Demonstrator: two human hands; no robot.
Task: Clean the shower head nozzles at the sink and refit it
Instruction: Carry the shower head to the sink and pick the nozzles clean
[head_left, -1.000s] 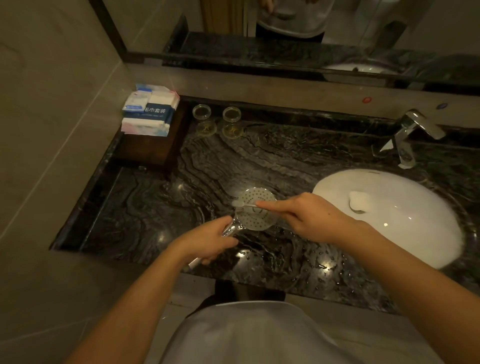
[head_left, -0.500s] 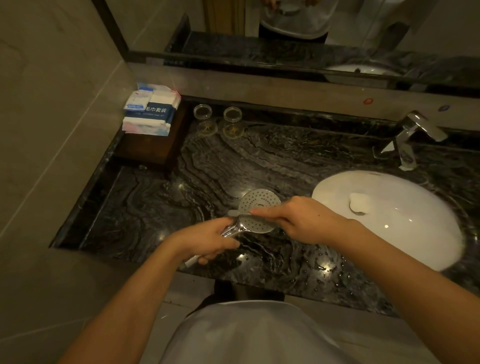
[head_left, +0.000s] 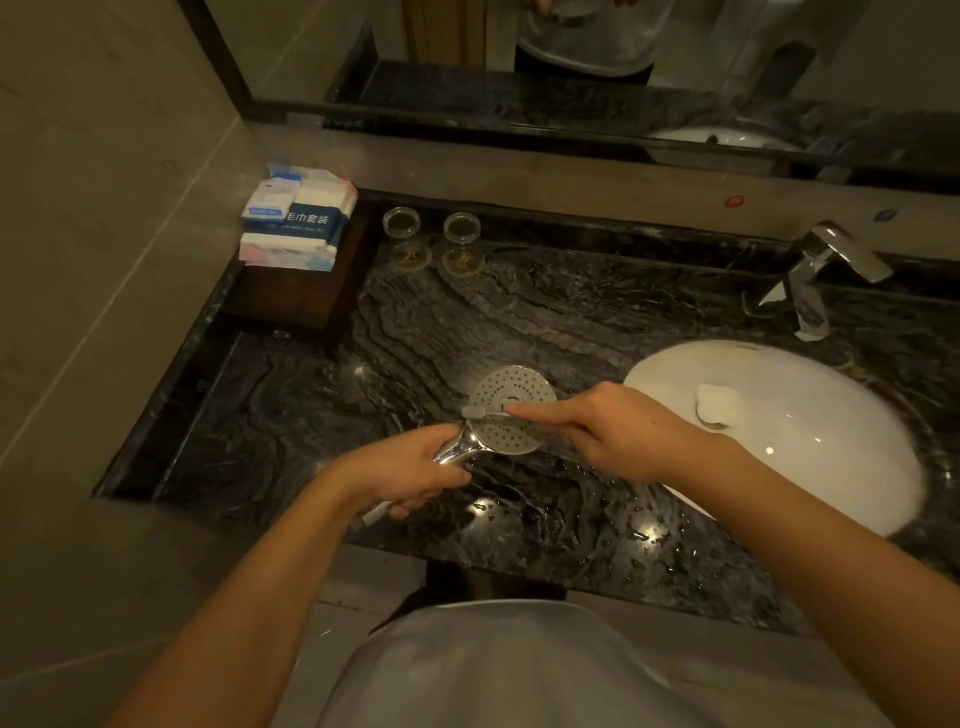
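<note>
A round chrome shower head (head_left: 511, 410) faces up over the dark marble counter, left of the sink. My left hand (head_left: 410, 467) grips its shiny handle, whose white end pokes out below my fist. My right hand (head_left: 602, 431) holds a small toothbrush (head_left: 480, 412); its bristle end lies across the nozzle face near the left rim, my forefinger stretched along its shaft. The white oval sink (head_left: 810, 431) sits to the right, with a white stopper (head_left: 717, 405) at its drain.
A chrome faucet (head_left: 821, 270) stands behind the sink. Two glass cups (head_left: 431, 234) sit at the back of the counter (head_left: 415, 322). A wooden box (head_left: 296, 296) with stacked towel packs (head_left: 296, 218) fills the left corner. Water drops lie on the counter's front. A mirror lines the back wall.
The brush has shifted slightly across the nozzle face, a small scrubbing stroke. The shower head and both hands stay in about the same place.
</note>
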